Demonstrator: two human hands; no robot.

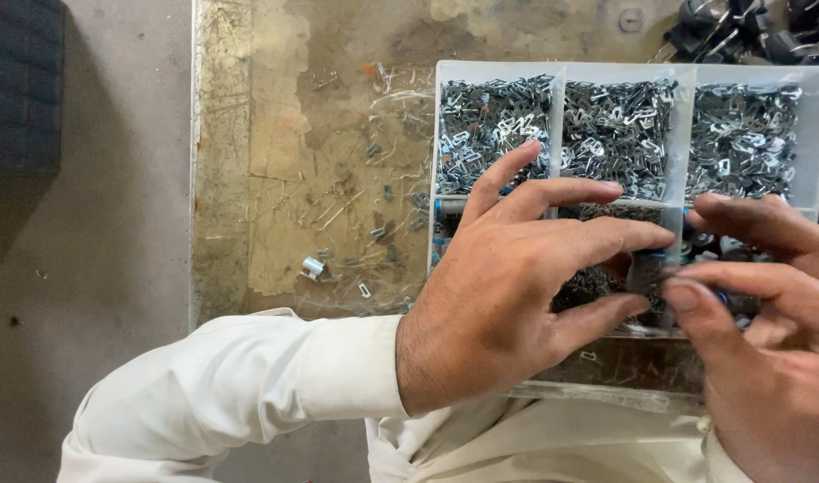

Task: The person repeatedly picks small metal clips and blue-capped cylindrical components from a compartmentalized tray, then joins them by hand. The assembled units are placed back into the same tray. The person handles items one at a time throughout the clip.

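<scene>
Both hands, the left hand (517,268) and right hand (767,340), hover half open over the clips (620,134) in the tray (561,76) on the table (293,179), holding nothing I can see, and a bump might spill them.

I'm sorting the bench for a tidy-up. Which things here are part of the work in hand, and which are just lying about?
In hand:
- clear compartment tray
- small metal clips filling its top compartments
- left hand and right hand, fingers meeting over a lower compartment

Lying about:
- loose clips on the worn benchtop
- black parts at the top right
</scene>
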